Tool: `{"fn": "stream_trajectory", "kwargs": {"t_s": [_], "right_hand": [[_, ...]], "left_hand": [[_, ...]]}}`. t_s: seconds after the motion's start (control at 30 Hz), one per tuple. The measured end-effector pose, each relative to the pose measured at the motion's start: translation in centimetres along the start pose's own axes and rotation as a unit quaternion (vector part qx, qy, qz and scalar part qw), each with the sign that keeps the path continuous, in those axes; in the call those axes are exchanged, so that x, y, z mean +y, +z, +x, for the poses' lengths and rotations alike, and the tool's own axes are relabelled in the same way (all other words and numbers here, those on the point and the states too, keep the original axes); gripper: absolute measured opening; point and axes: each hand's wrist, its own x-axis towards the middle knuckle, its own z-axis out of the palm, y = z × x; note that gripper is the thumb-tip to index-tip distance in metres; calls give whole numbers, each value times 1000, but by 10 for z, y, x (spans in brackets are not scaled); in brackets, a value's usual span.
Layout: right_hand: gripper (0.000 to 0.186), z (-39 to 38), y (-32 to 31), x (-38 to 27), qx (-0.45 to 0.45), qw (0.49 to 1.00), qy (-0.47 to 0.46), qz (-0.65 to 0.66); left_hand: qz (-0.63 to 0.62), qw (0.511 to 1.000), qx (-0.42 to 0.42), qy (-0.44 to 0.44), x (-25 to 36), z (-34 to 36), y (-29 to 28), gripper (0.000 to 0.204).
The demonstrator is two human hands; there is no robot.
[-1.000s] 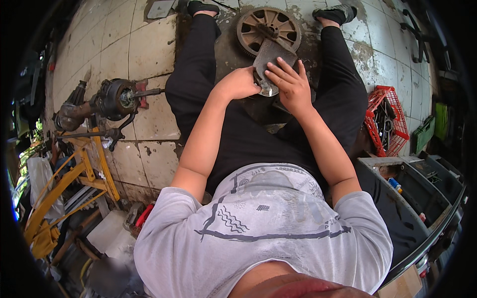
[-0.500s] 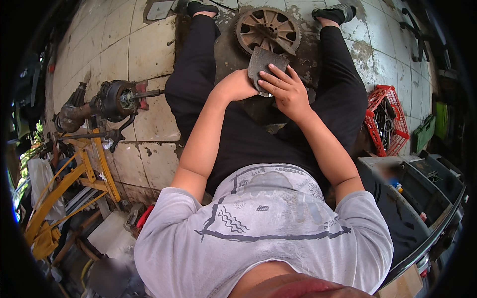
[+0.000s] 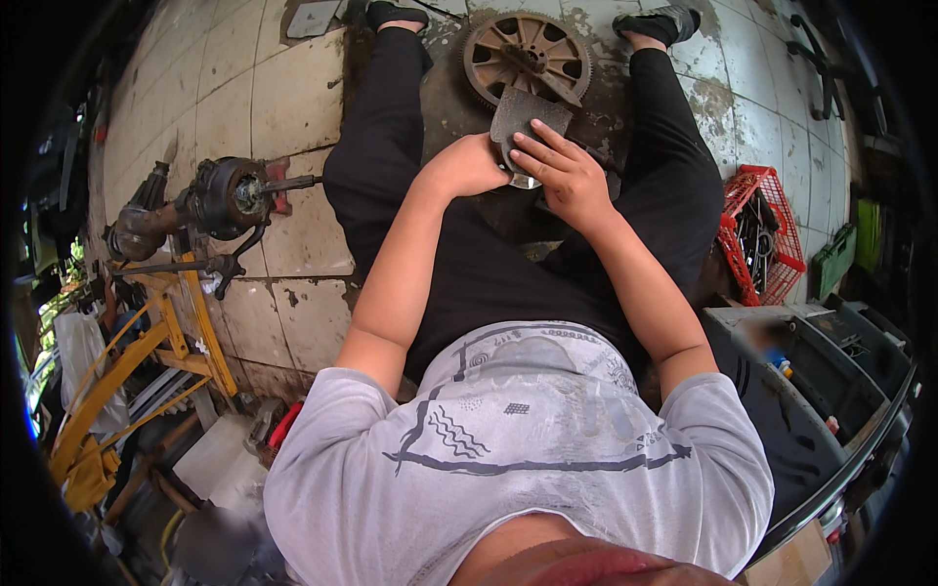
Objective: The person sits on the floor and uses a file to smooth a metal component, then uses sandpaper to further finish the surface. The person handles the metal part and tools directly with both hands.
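Between my spread knees, a dark grey, rough-looking sheet of sandpaper (image 3: 528,115) lies over a shiny metal part (image 3: 525,181), of which only the near edge shows. My left hand (image 3: 465,166) is closed round the left side of the metal part, its fingers mostly hidden under the sheet. On the sheet's right side rests my right hand (image 3: 570,182), fingers stretched out and flat, thumb out of sight. Just beyond the sheet, a rusty toothed flywheel (image 3: 528,54) lies on the floor with a dark metal piece across it.
A rusty axle housing (image 3: 210,200) sits on a yellow stand (image 3: 191,313) at the left. To the right are a red plastic basket (image 3: 752,186) of tools, a green case (image 3: 833,259) and a grey compartmented tool box (image 3: 782,391). White floor tiles (image 3: 298,107) surround a dark patch.
The sandpaper has shifted slightly away from me and to the right, along with my right hand. A little more of the shiny metal edge shows. My left hand has hardly moved.
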Motion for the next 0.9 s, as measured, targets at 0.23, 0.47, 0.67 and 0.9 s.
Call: {"fn": "stream_trajectory", "kwargs": {"t_s": [0.23,0.47,0.67,0.9], "right_hand": [[56,-2,-1,-4,-6,1000,-16,9],[52,0,2,-1,1,1000,11,-27],[54,-2,0,-4,-22,1000,-5,-9],[54,2,3,8,25,998,55,-30]], "left_hand": [[-32,999,0,-40,1,-2,3,57],[30,999,17,23,-9,4,6,47],[-8,999,24,-33,-2,1,5,45],[-16,999,34,-27,0,-1,5,48]]}}
